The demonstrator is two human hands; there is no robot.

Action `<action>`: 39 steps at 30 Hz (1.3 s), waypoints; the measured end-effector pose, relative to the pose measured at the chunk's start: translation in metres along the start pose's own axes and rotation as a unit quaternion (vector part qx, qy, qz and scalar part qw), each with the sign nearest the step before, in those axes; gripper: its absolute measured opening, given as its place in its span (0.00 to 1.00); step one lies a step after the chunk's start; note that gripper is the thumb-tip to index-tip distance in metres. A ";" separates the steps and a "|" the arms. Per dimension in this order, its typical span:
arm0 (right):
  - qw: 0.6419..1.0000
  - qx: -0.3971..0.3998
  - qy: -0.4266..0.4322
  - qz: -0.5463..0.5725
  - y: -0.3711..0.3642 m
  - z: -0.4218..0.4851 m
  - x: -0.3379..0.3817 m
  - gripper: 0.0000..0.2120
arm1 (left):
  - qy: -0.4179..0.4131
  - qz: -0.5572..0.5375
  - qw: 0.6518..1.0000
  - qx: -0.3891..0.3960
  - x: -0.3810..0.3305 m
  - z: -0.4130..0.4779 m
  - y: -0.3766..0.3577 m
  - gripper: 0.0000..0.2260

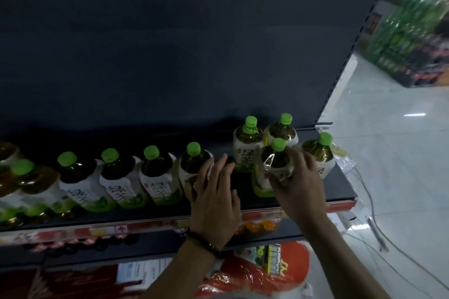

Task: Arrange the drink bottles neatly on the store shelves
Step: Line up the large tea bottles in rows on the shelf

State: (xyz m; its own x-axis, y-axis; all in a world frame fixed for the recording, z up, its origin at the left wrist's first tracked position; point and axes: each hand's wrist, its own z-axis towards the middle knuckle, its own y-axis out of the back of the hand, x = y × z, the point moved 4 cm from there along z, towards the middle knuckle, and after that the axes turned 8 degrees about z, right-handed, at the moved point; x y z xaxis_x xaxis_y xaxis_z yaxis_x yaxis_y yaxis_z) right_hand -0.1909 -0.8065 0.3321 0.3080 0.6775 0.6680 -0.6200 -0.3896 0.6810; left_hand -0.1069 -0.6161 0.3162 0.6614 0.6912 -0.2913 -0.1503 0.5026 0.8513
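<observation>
Your shelf (340, 184): row of bottles (121, 177) on its left | cluster of bottles (279, 143) on its right | your hands between them | floor (388, 153) right of it.

Left hand (215, 198) spread flat; right hand (300, 184) curled, gripping

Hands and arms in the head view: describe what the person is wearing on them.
Both forearms are bare, with no sleeves or gloves in view. The left hand has a dark beaded bracelet around its wrist. The right hand shows no bracelet, watch or visible ring.
</observation>
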 end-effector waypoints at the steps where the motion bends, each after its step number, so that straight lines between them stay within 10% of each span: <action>1: 1.000 0.015 0.000 -0.003 -0.001 0.003 -0.002 0.42 | 0.014 0.007 1.000 0.017 0.003 0.000 -0.004 0.28; 7: 0.999 0.049 0.015 0.017 -0.009 0.013 -0.010 0.42 | -0.010 -0.033 0.999 0.036 0.028 -0.004 -0.012 0.29; 15: 0.997 0.075 0.034 0.007 -0.041 0.005 0.023 0.40 | 0.047 -0.056 0.979 -0.188 0.042 -0.008 0.007 0.25; 25: 0.995 0.071 0.050 0.050 -0.070 0.001 0.048 0.41 | 0.089 0.029 0.996 0.007 0.053 0.014 0.009 0.38; 39: 0.985 0.058 0.089 0.133 -0.038 0.004 0.029 0.27 | 0.064 -0.019 0.994 -0.088 0.014 0.020 0.021 0.31</action>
State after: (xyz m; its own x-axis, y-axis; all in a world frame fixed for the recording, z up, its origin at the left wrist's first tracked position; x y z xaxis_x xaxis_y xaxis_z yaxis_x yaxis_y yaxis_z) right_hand -0.1554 -0.7742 0.3265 0.0084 0.6361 0.7716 -0.5722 -0.6298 0.5254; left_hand -0.0867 -0.6062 0.3389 0.5728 0.7238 -0.3848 -0.2603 0.6058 0.7518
